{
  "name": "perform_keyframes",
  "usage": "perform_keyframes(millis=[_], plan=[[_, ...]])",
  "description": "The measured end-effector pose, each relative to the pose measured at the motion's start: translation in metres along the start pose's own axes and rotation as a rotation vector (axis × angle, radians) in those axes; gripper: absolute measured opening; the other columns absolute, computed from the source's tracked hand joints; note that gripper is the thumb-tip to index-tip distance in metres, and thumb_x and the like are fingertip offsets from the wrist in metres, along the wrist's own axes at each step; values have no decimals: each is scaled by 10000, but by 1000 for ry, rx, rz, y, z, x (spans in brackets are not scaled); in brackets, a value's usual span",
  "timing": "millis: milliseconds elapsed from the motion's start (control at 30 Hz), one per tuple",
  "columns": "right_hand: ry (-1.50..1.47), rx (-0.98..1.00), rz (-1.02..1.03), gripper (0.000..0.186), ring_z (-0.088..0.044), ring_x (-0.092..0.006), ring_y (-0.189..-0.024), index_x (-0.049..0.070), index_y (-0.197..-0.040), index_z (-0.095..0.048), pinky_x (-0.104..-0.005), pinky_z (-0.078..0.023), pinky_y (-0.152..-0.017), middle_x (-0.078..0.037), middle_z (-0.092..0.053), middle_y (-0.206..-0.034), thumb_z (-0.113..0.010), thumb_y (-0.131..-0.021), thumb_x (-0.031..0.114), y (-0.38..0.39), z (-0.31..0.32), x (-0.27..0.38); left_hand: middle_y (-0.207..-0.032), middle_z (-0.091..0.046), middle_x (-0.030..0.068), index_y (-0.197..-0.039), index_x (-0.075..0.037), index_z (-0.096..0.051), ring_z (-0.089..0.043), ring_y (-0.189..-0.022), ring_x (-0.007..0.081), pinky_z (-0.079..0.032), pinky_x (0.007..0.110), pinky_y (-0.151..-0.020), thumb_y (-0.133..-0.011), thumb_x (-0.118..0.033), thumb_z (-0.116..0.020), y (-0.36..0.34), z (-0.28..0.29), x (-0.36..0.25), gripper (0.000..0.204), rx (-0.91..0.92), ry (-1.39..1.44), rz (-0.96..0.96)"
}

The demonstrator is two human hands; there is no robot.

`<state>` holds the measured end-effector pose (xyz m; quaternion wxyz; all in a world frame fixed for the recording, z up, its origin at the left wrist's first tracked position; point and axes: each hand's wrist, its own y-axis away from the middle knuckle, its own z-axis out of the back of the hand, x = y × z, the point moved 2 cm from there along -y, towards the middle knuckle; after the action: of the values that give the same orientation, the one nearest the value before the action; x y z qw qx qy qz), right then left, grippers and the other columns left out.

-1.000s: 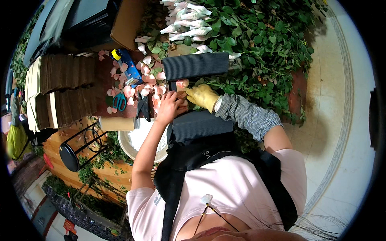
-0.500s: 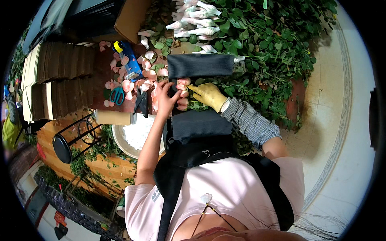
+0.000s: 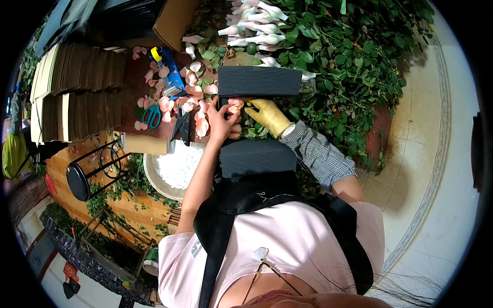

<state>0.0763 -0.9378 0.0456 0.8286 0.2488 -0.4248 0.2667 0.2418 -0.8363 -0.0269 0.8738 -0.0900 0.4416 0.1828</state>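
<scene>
One bare left hand (image 3: 221, 123) touched a pink rose (image 3: 235, 104) between ridged dark pads (image 3: 260, 81), grip unclear; the gloved right hand (image 3: 272, 117) was just beside, fingers parted. Petal-tidying seemed underway, next needing a light pinch.

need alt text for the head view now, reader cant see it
A person's bare left-hand grip touches a pink rose between two dark ribbed pads, with the yellow-gloved right-hand grip just to its right. Loose petals and teal scissors lie to the left; green leaves spread across the upper right.
</scene>
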Motion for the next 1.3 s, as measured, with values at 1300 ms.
perform_keyframes(millis=[1300], plan=[[131, 44, 68, 393, -668, -396, -1015, 46, -1250, -626, -469, -536, -886, -217, -691, -1126, -685, -896, 206, 4, 4, 39, -939, -608, 143, -975, -40, -741, -581, -858, 348, -477, 450, -773, -876, -154, -716, -9, 49, -3, 153, -163, -234, -42]])
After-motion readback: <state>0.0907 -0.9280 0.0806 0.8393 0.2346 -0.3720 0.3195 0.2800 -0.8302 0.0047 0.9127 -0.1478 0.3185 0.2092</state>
